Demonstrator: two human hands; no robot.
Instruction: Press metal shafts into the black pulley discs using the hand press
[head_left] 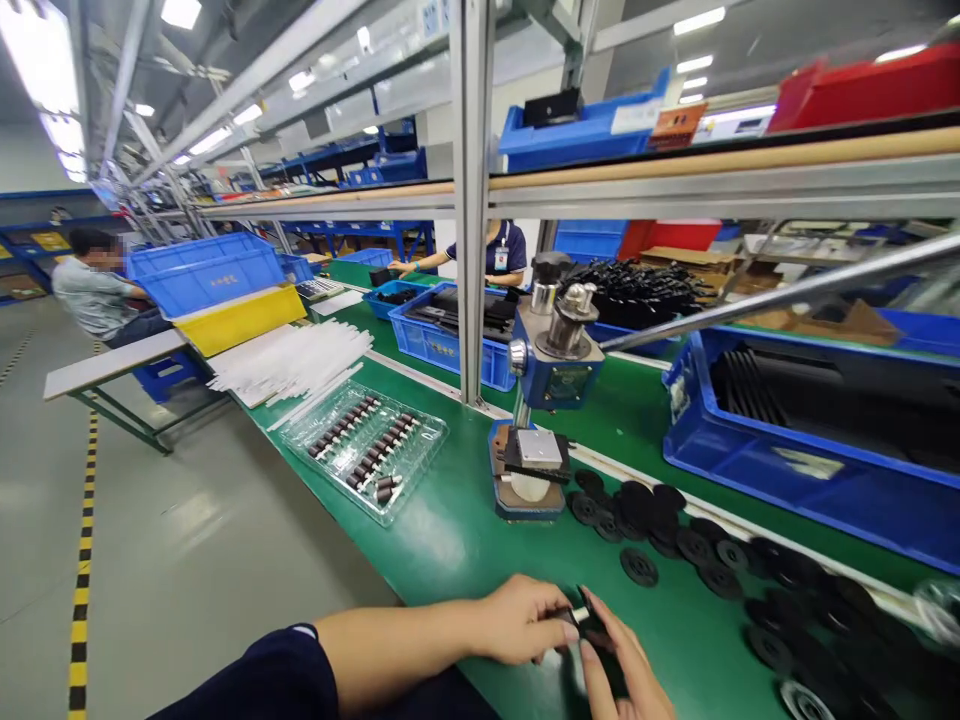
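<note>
At the front edge of the green table [442, 550], my left hand [525, 620] pinches a small dark part with a white piece [580, 614] on it. My right hand [626, 665] is closed around a black disc-like part, seen nearly edge-on, against the same piece. The two hands meet, and fingers hide much of what they hold. Beyond them stands a blue hand press [559, 375] with a metal block [538, 449] on its base. Black round discs [639, 567] lie loose to the right. A clear tray [367, 445] of small dark cylinders with white ends lies left of the press.
White strips [300, 362] are heaped at the left. Blue bins [750, 470] with black parts line the table's far side. The press lever [780, 290] extends right. A metal post [470, 200] rises behind the tray. One person sits across the table, another at the far left.
</note>
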